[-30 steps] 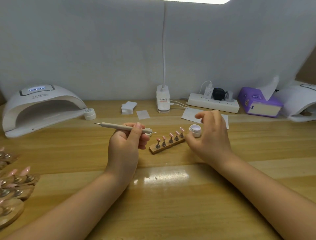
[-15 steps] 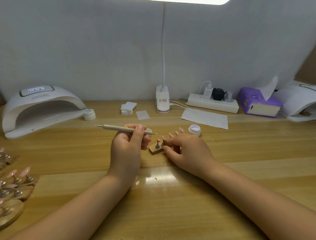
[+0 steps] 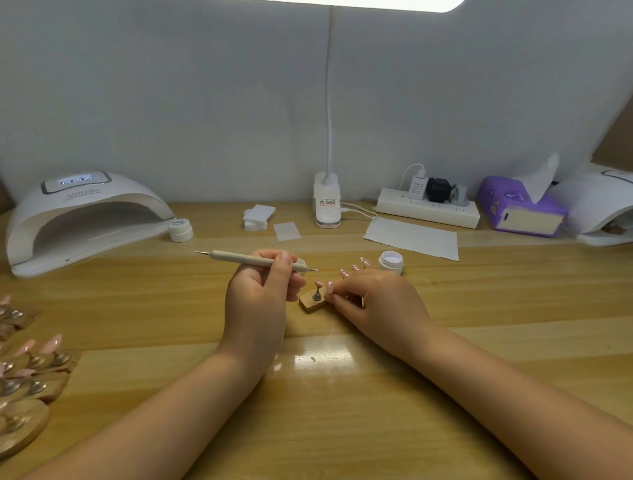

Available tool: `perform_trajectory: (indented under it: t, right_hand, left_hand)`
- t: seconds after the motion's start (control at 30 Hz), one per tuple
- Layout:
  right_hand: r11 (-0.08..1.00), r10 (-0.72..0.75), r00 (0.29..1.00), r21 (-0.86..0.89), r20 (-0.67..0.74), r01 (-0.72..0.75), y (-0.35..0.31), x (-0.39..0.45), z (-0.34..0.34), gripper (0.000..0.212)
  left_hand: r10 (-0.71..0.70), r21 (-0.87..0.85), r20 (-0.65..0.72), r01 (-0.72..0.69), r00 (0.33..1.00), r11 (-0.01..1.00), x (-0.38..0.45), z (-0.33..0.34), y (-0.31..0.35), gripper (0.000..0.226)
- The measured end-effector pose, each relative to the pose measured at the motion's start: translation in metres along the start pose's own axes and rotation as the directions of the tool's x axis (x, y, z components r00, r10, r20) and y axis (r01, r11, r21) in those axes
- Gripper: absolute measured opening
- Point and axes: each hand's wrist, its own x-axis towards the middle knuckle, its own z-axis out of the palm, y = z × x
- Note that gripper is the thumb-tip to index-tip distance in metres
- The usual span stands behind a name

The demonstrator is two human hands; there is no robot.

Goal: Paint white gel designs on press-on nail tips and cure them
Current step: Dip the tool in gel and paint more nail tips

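In the middle of the frame the dotting pen (image 3: 253, 259) is gripped level in the left hand (image 3: 262, 301), probably kept ready, while the stand (image 3: 312, 303) with pink tips (image 3: 318, 284) is pinched by the right hand (image 3: 371, 301), seemingly for steadiness, near the open gel pot (image 3: 391, 261).

The scene is bright and evenly lit. A lamp panel (image 3: 383, 4) at 12 o'clock, clipped by the top edge and blown out to pure white, throws light straight down. It leaves a soft glare patch (image 3: 320, 356) on the glossy wooden surface (image 3: 342, 428) between the forearms. Shadows under the hands are faint and short. Wide-angle distortion bows the surface's far edge and stretches things toward 3 and 9 o'clock, where detail softens. The centre is fairly sharp, with slight compression smear.
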Motion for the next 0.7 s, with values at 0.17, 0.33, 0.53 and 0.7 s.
perform_trajectory:
  t: [0.17, 0.33, 0.53, 0.7]
  right_hand:
    - [0.999, -0.04, 0.999, -0.02, -0.033, 0.039, -0.0024, -0.0033, -0.0018, 0.014]
    - [1.0, 0.008, 0.999, 0.023, -0.03, -0.008, -0.0008, -0.0022, -0.0024, 0.014]
    - [0.937, 0.137, 0.987, 0.334, -0.085, -0.101, -0.0003, -0.0039, -0.0052, 0.01]
    - [0.929, 0.09, 0.989, 0.368, -0.116, -0.041, -0.0038, -0.0047, -0.0053, 0.009]
  left_hand:
    - [0.011, -0.001, 0.007, -0.011, 1.0, 1.0, -0.0006, -0.0017, 0.0012, 0.015]
    - [0.044, 0.012, 0.033, -0.045, 0.998, 0.999, -0.001, -0.0024, 0.001, 0.014]
    - [0.189, 0.149, 0.12, -0.206, 0.975, 0.967, -0.0062, -0.0018, 0.0001, 0.009]
    - [0.3, 0.261, 0.226, -0.355, 0.927, 0.898, -0.0092, -0.0024, 0.0018, 0.006]
